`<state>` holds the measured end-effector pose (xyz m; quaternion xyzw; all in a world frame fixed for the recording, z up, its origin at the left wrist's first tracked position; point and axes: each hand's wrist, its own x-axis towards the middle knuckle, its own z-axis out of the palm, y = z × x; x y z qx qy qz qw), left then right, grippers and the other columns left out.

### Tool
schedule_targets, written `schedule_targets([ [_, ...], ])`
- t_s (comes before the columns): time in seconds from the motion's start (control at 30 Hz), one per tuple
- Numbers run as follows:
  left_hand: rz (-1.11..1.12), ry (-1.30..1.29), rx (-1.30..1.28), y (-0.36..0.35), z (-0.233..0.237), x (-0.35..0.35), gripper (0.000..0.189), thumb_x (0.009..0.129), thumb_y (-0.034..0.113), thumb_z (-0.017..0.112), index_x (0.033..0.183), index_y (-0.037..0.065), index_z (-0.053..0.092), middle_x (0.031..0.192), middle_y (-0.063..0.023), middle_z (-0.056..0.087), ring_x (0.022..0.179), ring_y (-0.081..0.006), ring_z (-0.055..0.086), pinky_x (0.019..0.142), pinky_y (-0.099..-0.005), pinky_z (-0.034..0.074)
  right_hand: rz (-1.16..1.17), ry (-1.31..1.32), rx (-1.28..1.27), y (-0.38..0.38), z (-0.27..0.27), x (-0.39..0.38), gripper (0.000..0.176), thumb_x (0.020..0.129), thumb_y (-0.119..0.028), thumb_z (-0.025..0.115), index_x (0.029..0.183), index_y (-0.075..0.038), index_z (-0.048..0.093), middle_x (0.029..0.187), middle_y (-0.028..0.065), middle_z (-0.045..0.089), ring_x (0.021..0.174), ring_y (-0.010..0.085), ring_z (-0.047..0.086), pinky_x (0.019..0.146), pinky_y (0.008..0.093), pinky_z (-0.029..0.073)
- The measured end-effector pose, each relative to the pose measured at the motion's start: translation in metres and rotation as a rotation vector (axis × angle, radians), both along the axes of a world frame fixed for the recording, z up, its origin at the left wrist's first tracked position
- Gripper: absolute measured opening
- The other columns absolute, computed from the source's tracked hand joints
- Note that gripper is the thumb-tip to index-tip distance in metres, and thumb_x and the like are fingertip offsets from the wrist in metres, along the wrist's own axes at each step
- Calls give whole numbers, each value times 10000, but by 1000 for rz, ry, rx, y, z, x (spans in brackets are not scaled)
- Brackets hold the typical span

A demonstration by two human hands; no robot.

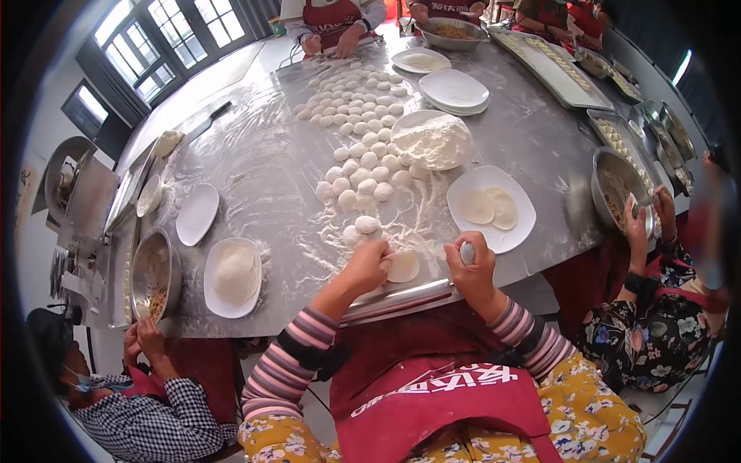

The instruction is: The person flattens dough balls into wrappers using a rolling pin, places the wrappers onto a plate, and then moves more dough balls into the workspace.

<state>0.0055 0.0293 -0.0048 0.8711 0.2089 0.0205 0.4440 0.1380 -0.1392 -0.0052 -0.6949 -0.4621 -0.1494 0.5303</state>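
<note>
The left hand is curled at the near edge of the counter, fingertips pinching the left rim of a flat dough disc just below the middle of the frame. The right hand is closed in a fist around a pale rolling pin, of which only the end shows above the knuckles, just right of the disc.

The disc lies close to the counter's lip, so a hard push could slide it off. The flour under it looks thin, and it may stick and tear where the fingers hold it. A sleeve could also drag through the loose flour.

Just above the hands sit a couple of dough lumps, and beyond them a long scatter of dough balls runs toward the top of the frame.

- A white plate to the right holds two rolled wrappers.
- A bowl at centre is heaped with flour.
- At lower left, a second plate carries a white mound that looks like flour, beside a metal bowl of chopped filling.
- An empty plate lies above these.
- At right, a co-worker's hand rests on another metal bowl.
- A tray at upper right carries rows of shaped pieces
</note>
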Motion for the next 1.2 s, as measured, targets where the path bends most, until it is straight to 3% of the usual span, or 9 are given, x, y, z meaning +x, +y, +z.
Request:
schedule_targets([
  [0.2, 18, 0, 121, -15, 14, 11, 160, 810, 122, 523, 870, -15, 581, 838, -238, 613, 834, -385, 591, 732, -432, 447, 46, 134, 76, 55, -2, 22, 228, 753, -36, 664, 909, -53, 499, 733, 163, 564, 635, 363, 588, 530, 397, 450],
  [0.33, -21, 51, 119, -3, 6, 16, 154, 825, 110, 546, 882, -28, 585, 796, -196, 616, 765, -286, 601, 694, -360, 455, 65, 118, 81, 36, 0, 17, 230, 752, -33, 666, 907, -48, 497, 724, 159, 569, 625, 354, 592, 517, 397, 447],
  [0.4, -29, -28, 26, 4, -8, 7, 130, 813, 61, 543, 901, -23, 587, 764, -147, 609, 740, -216, 580, 680, -329, 452, -11, -191, -79, 2, -2, 7, 229, 749, -20, 667, 899, -42, 495, 704, 142, 569, 605, 341, 591, 512, 387, 451],
  [0.5, -64, 8, -86, 3, -8, -5, 140, 801, 19, 534, 927, -20, 582, 757, -103, 595, 725, -164, 548, 656, -305, 446, -8, -58, 39, 1, -7, 3, 232, 750, -18, 669, 905, -39, 498, 697, 135, 560, 573, 328, 575, 505, 376, 450],
  [0.63, -57, 3, 18, 4, 2, 8, 139, 840, 72, 561, 937, -24, 588, 773, -95, 612, 704, -155, 551, 641, -305, 452, 65, 67, 112, 62, -3, 26, 242, 768, -57, 646, 950, -49, 486, 740, 197, 574, 648, 425, 567, 527, 450, 441],
  [0.87, -114, 53, 155, 2, 1, 10, 135, 799, 118, 597, 862, -2, 600, 718, -111, 599, 674, -148, 530, 629, -322, 442, 58, -155, 41, 13, -6, 14, 257, 752, -51, 674, 934, -43, 494, 689, 151, 570, 605, 356, 591, 506, 392, 454],
  [1.07, -263, -34, -134, -16, 31, 97, 148, 869, 102, 558, 961, -14, 558, 812, -31, 581, 745, -125, 533, 652, -262, 433, 200, 239, 119, -22, 0, -3, 255, 748, -28, 677, 933, -38, 503, 746, 140, 596, 643, 326, 614, 540, 363, 469],
  [1.13, -206, -168, -515, -22, 53, 122, 138, 877, 120, 568, 943, 0, 563, 826, -39, 589, 768, -99, 536, 669, -249, 441, 226, 234, 139, -19, -4, -1, 260, 745, -19, 677, 938, -41, 505, 765, 144, 603, 654, 331, 618, 550, 357, 473],
  [1.2, -92, -178, -367, -2, 55, 124, 138, 879, 134, 583, 939, 11, 566, 832, -39, 597, 760, -89, 542, 672, -245, 449, 230, 217, 139, -19, -2, 0, 261, 746, -21, 680, 939, -45, 507, 750, 136, 603, 653, 333, 618, 548, 356, 473],
])
